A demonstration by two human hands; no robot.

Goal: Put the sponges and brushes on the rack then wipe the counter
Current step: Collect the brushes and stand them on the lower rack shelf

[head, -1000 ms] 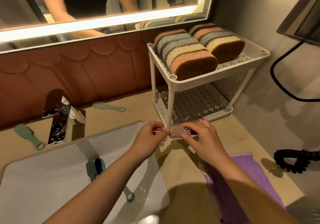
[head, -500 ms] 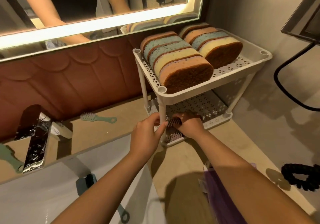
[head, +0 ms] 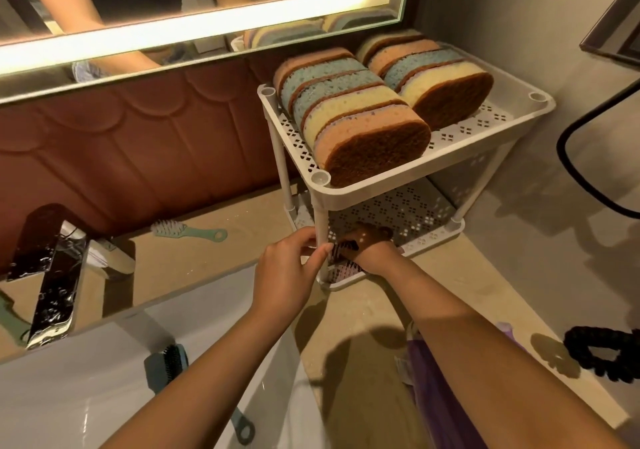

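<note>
**Seat the brush deep**

Nearest, a dark brush (head: 166, 362) lies in the sink (head: 86, 400). My left hand (head: 287, 272) pinches the rack's front post (head: 321, 220); my right hand (head: 372, 252) grips the pink brush (head: 341, 258) just inside the lower shelf (head: 408, 213). I'd push it past the rim, then let go. Farther left, a green brush (head: 187, 232) waits on the counter (head: 207, 261).

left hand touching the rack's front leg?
Touching. The head view shows the left hand with its thumb and fingers pinching the rack's front leg, with no gap between them.
</note>
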